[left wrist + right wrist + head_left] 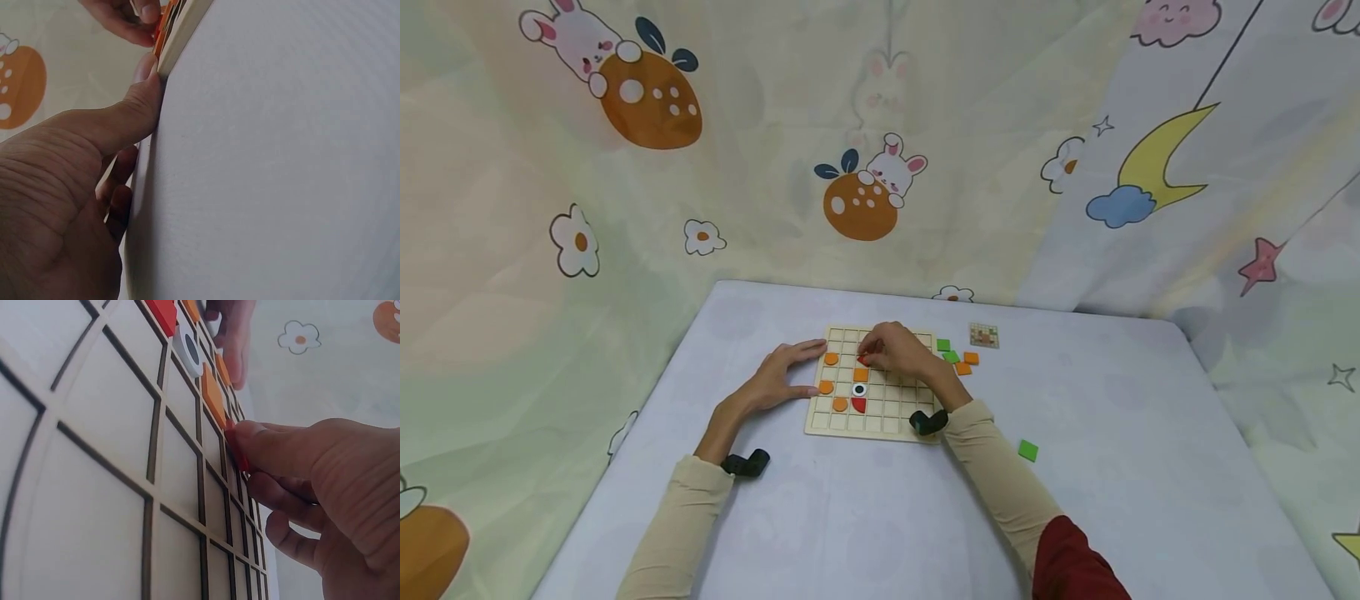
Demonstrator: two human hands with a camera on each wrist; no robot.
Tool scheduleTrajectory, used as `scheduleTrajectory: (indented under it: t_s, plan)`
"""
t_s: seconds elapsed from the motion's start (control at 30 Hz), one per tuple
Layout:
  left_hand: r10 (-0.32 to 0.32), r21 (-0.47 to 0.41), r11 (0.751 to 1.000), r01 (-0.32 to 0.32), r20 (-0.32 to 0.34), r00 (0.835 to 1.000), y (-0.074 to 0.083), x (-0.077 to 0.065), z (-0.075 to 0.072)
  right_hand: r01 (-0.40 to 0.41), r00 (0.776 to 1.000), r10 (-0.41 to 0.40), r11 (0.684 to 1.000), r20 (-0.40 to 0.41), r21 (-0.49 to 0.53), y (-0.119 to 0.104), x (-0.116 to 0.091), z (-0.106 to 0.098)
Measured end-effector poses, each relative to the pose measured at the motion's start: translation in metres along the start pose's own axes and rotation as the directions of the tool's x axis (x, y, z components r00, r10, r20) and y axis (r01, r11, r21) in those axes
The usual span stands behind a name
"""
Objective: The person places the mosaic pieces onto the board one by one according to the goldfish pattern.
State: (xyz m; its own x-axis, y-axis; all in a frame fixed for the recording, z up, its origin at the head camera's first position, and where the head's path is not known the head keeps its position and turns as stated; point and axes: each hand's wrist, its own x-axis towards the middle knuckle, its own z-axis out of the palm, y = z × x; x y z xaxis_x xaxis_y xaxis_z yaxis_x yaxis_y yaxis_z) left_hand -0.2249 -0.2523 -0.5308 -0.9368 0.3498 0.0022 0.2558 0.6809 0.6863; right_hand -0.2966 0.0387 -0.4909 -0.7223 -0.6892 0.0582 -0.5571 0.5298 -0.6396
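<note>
A square wooden grid board (895, 417) lies on the table. My right hand (898, 348) is over its upper middle and pinches a red tile (237, 447) between thumb and fingers, low over a cell just beyond an orange square tile (861, 375). Nearer me in that column are a white disc with a black centre (859, 389) and a red quarter-round tile (858, 405). Orange round tiles (840, 404) occupy cells on the left. My left hand (775, 377) rests at the board's left edge, fingers extended, with the thumb (147, 94) at the rim.
Right of the board lie loose green tiles (943, 344) and orange tiles (972, 358), with a small pattern card (984, 335) behind them. One green tile (1028, 451) is apart, nearer the front right. A printed curtain (985, 150) hangs behind the table.
</note>
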Motion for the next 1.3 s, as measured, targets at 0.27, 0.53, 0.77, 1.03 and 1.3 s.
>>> scheduleTrajectory:
  t_s: [0.27, 0.53, 0.77, 1.03, 1.3]
  plan:
    - [0.002, -0.008, 1.000, -0.002, -0.001, 1.000, 0.000, 0.000, 0.000, 0.031, 0.999, -0.031, 1.000, 0.018, 0.005, -0.002, 0.002, 0.002]
    - [-0.002, -0.009, 1.000, 0.002, -0.002, 1.000, -0.001, 0.000, 0.002, 0.023, 1.000, -0.023, 0.999, 0.006, 0.031, 0.001, 0.002, 0.006]
    - [0.006, -0.004, 1.000, -0.006, -0.011, 1.000, 0.000, 0.000, 0.001, 0.049, 0.999, -0.049, 0.999, 0.005, 0.015, 0.000, 0.000, 0.006]
    - [0.011, 0.001, 1.000, -0.011, -0.015, 1.000, 0.001, 0.000, 0.000, 0.057, 0.998, -0.057, 0.998, 0.002, 0.018, 0.001, -0.001, 0.003]
    - [0.039, -0.011, 0.999, -0.039, -0.018, 0.999, 0.000, -0.001, 0.000, 0.043, 0.999, -0.043, 0.999, -0.023, 0.014, 0.007, -0.009, -0.003]
